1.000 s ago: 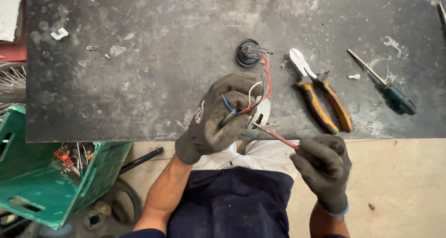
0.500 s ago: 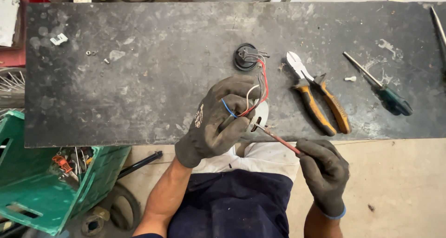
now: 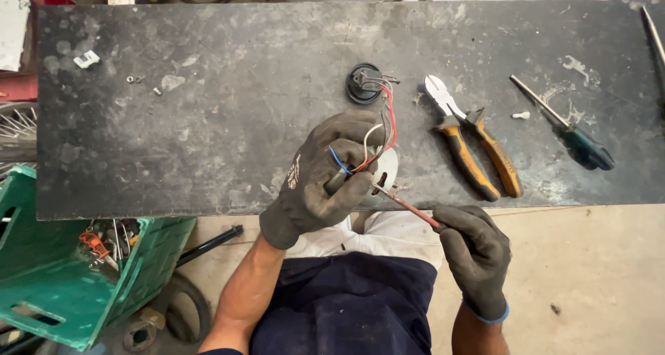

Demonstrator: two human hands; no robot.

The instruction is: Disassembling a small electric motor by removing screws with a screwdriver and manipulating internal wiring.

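At the far left a green plastic crate (image 3: 48, 293) sits below the bench edge, cut off by the frame; small tools lie inside it, only an orange-handled one clear enough to name. Above it the dark, scuffed workbench top (image 3: 208, 119) carries a small white clip (image 3: 86, 59) and a few tiny bits of hardware near its left end, too small to identify.

Toward the middle, the left hand (image 3: 322, 182), in a dark work glove, is closed around a bundle of wires (image 3: 367, 151) in red, white and blue. What the palm grips beneath them is hidden; only a pale rounded piece (image 3: 388, 168) peeks out beside the fingers. The red wire runs up from the fist to a round black socket (image 3: 364, 83) lying on the bench just above the hand.

A thin red-sheathed wire (image 3: 409, 206) stretches from the left hand down to the right hand (image 3: 474, 254), also gloved, whose fingertips pinch its lower end. The two hands are apart, joined only by that wire, at the front edge of the bench over the person's lap.

Right of the socket lie diagonal cutters with orange-and-black handles (image 3: 471, 144), jaws slightly open, then a tiny white scrap (image 3: 521, 115), then a green-handled screwdriver (image 3: 564, 125). A thin metal rod (image 3: 653, 33) at the far right is cut off by the frame.
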